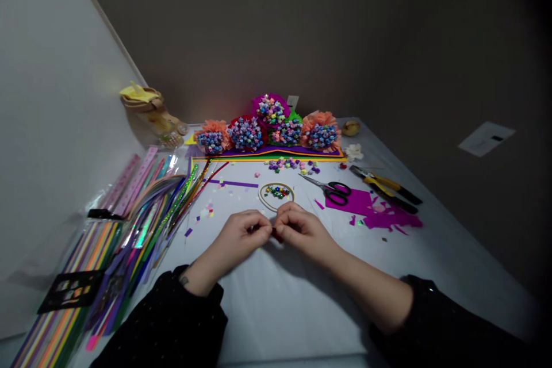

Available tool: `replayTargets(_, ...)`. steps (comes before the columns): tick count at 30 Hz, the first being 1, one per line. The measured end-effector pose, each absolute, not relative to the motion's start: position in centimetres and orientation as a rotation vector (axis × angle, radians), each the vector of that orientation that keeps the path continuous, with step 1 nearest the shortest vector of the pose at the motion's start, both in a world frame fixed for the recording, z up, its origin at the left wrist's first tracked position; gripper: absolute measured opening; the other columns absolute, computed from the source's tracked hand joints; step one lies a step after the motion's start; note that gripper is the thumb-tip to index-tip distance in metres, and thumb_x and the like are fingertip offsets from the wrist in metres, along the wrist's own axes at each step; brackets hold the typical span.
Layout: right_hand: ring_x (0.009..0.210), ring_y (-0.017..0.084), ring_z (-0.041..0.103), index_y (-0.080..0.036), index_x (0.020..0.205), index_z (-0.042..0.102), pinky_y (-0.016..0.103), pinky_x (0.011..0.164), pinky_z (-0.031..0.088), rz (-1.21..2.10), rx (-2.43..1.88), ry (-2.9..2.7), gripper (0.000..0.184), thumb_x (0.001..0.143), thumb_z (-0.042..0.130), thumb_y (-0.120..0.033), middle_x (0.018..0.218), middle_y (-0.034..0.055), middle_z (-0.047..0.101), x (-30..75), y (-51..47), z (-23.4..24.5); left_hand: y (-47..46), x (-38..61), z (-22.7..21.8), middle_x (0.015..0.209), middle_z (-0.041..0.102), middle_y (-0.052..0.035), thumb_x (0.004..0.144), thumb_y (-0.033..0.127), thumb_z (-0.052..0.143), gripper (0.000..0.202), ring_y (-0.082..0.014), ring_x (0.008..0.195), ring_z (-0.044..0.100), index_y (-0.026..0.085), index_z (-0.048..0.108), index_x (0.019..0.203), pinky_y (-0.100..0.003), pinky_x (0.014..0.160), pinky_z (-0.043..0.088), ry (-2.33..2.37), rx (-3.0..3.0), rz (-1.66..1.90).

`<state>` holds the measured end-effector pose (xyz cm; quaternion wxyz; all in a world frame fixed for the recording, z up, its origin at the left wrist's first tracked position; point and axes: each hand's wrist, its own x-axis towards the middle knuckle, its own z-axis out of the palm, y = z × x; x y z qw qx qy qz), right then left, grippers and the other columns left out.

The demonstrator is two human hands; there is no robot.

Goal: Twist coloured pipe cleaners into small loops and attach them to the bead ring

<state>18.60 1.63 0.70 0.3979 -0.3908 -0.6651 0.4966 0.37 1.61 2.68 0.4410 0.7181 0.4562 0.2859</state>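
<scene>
My left hand (pixel 248 233) and my right hand (pixel 304 231) meet fingertip to fingertip over the near middle of the table. Both pinch a small dark red paper strip (pixel 276 234), mostly hidden behind my fingers. Just beyond them lies a thin gold ring (pixel 260 195) with several small shiny folded stars (pixel 277 191) inside it. Farther back is a loose heap of pastel folded paper stars (pixel 293 165). Black-handled scissors (pixel 331 188) lie to the right of the ring, their blades pointing to the far left.
Left are paper strips in packs (pixel 81 253) and loose shiny strips (pixel 172 207). Right lie magenta paper scraps (pixel 388 213) and yellow-black pliers (pixel 388 187). Behind stand bouquets of paper stars (pixel 245 133) on coloured sheets (pixel 267 155). A tan boot-shaped holder (pixel 150 112) leans at back left.
</scene>
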Motion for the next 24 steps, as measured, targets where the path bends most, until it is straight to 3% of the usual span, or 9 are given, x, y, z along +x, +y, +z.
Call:
replayTargets(5, 0.077, 0.017, 0.053, -0.018, 0.070, 0.059, 0.033, 0.072, 0.042, 1.259, -1.017, -1.638, 0.012, 0.079, 0.054, -0.025, 0.080, 0.0036, 0.052, 18.4, 1.8, 0.4, 1.6, 0.5, 2.3, 0.066, 0.059, 0.0006, 0.079, 0.014, 0.053, 0.015, -0.0116, 0.066, 0.054, 0.015, 0.060, 0.066, -0.022, 0.064, 0.041, 1.162, 1.819, 0.824)
replayTargets(10, 0.074, 0.016, 0.051, -0.019, 0.065, 0.053, 0.031, 0.069, 0.041, 1.239, -1.020, -1.646, 0.013, 0.077, 0.056, -0.023, 0.076, 0.0024, 0.051, 18.1, 1.6, 0.2, 1.4, 0.7, 2.1, 0.067, 0.060, 0.0004, 0.083, 0.018, 0.053, 0.017, -0.0117, 0.066, 0.055, 0.015, 0.061, 0.068, -0.023, 0.064, 0.043, 1.165, 1.888, 0.873)
replayTargets(16, 0.076, 0.016, 0.051, -0.019, 0.066, 0.053, 0.030, 0.072, 0.041, 1.277, -0.973, -1.613, 0.014, 0.080, 0.054, -0.023, 0.078, 0.0019, 0.050, 18.4, 1.8, 0.3, 1.2, 0.7, 1.8, 0.089, 0.067, -0.0043, 0.085, 0.020, 0.057, 0.015, -0.0153, 0.080, 0.061, 0.020, 0.067, 0.095, -0.028, 0.072, 0.048, 1.171, 1.997, 0.948)
replayTargets(24, 0.074, 0.015, 0.049, -0.019, 0.065, 0.052, 0.030, 0.071, 0.040, 1.324, -0.992, -1.605, 0.016, 0.080, 0.054, -0.025, 0.077, 0.0017, 0.050, 18.2, 1.6, 0.4, 1.1, 0.5, 1.5, 0.083, 0.071, -0.0051, 0.084, 0.013, 0.057, 0.015, -0.0161, 0.078, 0.063, 0.020, 0.069, 0.092, -0.031, 0.072, 0.050, 1.086, 2.190, 1.152)
